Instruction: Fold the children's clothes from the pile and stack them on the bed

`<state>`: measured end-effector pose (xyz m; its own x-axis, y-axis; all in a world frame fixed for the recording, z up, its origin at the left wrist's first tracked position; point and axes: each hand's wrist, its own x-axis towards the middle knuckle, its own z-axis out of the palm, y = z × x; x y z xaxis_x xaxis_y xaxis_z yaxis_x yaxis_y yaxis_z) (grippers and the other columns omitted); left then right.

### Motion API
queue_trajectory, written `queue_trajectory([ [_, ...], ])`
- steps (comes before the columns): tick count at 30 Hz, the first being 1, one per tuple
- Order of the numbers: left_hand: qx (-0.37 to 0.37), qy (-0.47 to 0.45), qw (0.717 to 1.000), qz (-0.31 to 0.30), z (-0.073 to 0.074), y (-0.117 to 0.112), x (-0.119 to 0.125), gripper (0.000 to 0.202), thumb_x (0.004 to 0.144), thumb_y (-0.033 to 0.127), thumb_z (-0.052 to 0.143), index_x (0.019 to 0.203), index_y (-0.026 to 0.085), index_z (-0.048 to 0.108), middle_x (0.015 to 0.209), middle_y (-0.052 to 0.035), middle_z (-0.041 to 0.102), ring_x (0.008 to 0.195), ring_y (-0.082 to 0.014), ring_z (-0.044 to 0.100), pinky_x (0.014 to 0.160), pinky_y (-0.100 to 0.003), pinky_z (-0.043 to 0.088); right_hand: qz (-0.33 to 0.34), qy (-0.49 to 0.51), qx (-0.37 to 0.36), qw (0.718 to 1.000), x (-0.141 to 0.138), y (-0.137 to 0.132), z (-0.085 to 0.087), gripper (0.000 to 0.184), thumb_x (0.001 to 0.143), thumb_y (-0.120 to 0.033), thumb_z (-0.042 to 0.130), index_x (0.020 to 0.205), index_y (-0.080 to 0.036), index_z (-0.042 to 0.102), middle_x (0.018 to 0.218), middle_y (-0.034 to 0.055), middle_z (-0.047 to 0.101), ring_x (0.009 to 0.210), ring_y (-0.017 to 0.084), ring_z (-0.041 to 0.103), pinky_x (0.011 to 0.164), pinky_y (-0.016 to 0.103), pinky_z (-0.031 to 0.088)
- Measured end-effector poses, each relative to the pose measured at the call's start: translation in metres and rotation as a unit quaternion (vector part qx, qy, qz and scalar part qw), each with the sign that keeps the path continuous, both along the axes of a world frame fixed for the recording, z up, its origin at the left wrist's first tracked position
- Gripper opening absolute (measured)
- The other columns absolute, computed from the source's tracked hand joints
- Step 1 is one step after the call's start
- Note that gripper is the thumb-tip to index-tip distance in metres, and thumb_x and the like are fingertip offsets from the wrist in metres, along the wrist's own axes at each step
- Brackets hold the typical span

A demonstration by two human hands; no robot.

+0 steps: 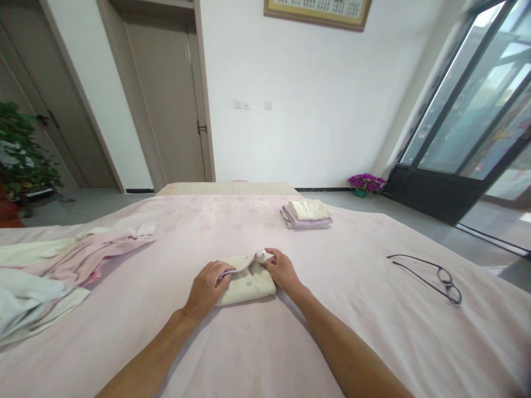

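A cream-coloured folded garment (246, 290) with small grey spots lies on the pink bedspread in front of me. My left hand (209, 287) grips its left side, thumb and fingers closed on the raised edge of the upper layer. At the right end, my right hand (282, 270) pinches the same layer near a small white patch. Between the hands the edge is lifted, so a gap shows under it. What kind of garment it is, I cannot tell.
A stack of folded clothes (307, 214), cream on top of mauve, sits farther back. Loose pink and pale clothes (83, 260) lie heaped at the left. Black-framed glasses (443, 282) rest at the right on the pink bedspread (352, 326).
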<state>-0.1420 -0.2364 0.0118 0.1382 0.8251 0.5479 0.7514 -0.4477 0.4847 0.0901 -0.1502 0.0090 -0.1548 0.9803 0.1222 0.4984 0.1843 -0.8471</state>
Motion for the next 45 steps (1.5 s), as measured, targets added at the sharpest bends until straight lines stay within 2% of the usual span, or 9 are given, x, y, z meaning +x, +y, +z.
queue_trajectory([
  [4,-0.002,0.003,1.000,-0.001,0.000,-0.001,0.000,0.016,0.090,0.022,0.053,0.098,0.023,0.067,0.097,-0.0030,0.068,0.096,-0.0195,0.061,0.088,-0.033,0.047,-0.017,-0.063,0.034,0.997,0.006,0.001,0.002,0.046,0.077,-0.021,0.060,0.122,-0.016,0.060,0.078,-0.0008,0.070,0.076,0.015,0.065,0.072,0.024,0.044],
  [10,-0.001,0.007,1.000,-0.001,0.002,-0.002,0.000,0.017,0.091,0.022,0.051,0.098,0.024,0.067,0.098,-0.0029,0.068,0.096,-0.0196,0.061,0.088,-0.033,0.047,-0.012,-0.078,0.039,0.996,0.006,-0.006,0.009,0.043,0.080,-0.026,0.057,0.123,-0.019,0.061,0.080,-0.0005,0.071,0.078,0.016,0.066,0.073,0.025,0.044],
  [13,-0.002,0.010,1.000,-0.002,0.001,-0.002,0.000,0.018,0.090,0.021,0.051,0.098,0.023,0.067,0.098,-0.0033,0.068,0.096,-0.0198,0.061,0.088,-0.034,0.047,-0.010,-0.083,0.052,0.995,0.005,-0.007,0.008,0.048,0.080,-0.026,0.057,0.127,-0.020,0.057,0.084,-0.0011,0.071,0.077,0.016,0.065,0.071,0.025,0.044],
  [16,-0.004,0.013,1.000,-0.005,0.001,-0.002,0.000,0.019,0.091,0.021,0.050,0.099,0.024,0.067,0.098,-0.0037,0.068,0.096,-0.0201,0.061,0.088,-0.034,0.047,-0.025,-0.074,0.097,0.992,0.004,-0.008,0.006,0.057,0.077,-0.031,0.062,0.133,-0.020,0.052,0.095,0.0007,0.070,0.077,0.015,0.063,0.070,0.025,0.045],
  [19,-0.002,0.014,1.000,-0.006,0.003,-0.002,0.001,0.019,0.090,0.020,0.050,0.098,0.023,0.067,0.098,-0.0037,0.068,0.096,-0.0202,0.060,0.088,-0.034,0.047,-0.022,-0.074,0.125,0.989,0.003,-0.007,0.005,0.057,0.075,-0.027,0.063,0.131,-0.021,0.053,0.090,-0.0006,0.069,0.073,0.014,0.062,0.069,0.024,0.045],
  [23,-0.003,0.016,1.000,-0.006,0.004,-0.003,0.001,0.018,0.090,0.020,0.051,0.098,0.024,0.067,0.098,-0.0033,0.068,0.096,-0.0200,0.060,0.089,-0.034,0.047,0.015,-0.082,0.113,0.990,0.002,-0.007,0.006,0.050,0.073,-0.017,0.059,0.123,-0.022,0.059,0.076,-0.0036,0.069,0.070,0.014,0.063,0.069,0.023,0.044],
  [31,-0.001,0.023,1.000,-0.008,0.001,-0.002,0.000,0.020,0.089,0.018,0.051,0.099,0.025,0.067,0.098,-0.0033,0.067,0.096,-0.0203,0.060,0.088,-0.035,0.047,0.030,-0.120,0.127,0.984,-0.001,-0.020,0.014,0.052,0.075,-0.022,0.060,0.127,-0.023,0.058,0.090,0.0000,0.070,0.073,0.015,0.062,0.069,0.024,0.043],
  [37,-0.001,0.024,1.000,-0.007,0.003,-0.003,0.002,0.019,0.089,0.018,0.051,0.098,0.024,0.067,0.098,-0.0035,0.067,0.097,-0.0204,0.060,0.088,-0.034,0.047,0.029,-0.135,0.137,0.981,-0.004,-0.023,0.013,0.060,0.071,-0.024,0.065,0.131,-0.022,0.055,0.108,0.0044,0.068,0.081,0.016,0.061,0.079,0.027,0.045],
  [45,-0.007,0.023,1.000,-0.011,0.005,-0.005,0.001,0.021,0.087,0.015,0.050,0.098,0.024,0.066,0.098,-0.0036,0.067,0.097,-0.0206,0.060,0.088,-0.035,0.047,0.010,-0.121,0.115,0.986,-0.003,-0.015,0.005,0.049,0.074,-0.018,0.059,0.122,-0.021,0.061,0.099,0.0033,0.068,0.082,0.016,0.061,0.078,0.026,0.045],
])
